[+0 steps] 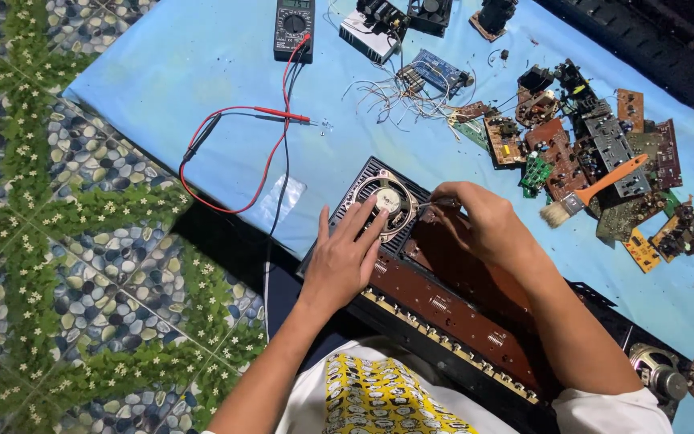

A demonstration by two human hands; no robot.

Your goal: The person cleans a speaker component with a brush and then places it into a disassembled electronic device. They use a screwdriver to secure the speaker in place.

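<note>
We are steadying a round silver-rimmed speaker cone (387,201) sitting in the corner of a black slotted casing (355,201) over a long brown circuit board (451,309). Our left hand (345,261) is lying flat, fingers spread, fingertips touching the speaker's rim. Our right hand (479,221) is pinching a thin metal tool (430,203) just beside the speaker's right edge.

A person's right hand (475,221) hides the tip of its thin tool and part of the brown circuit board (451,301). The multimeter (294,28) runs off the top edge; a second speaker (657,371) sits half-hidden behind the right arm.
</note>
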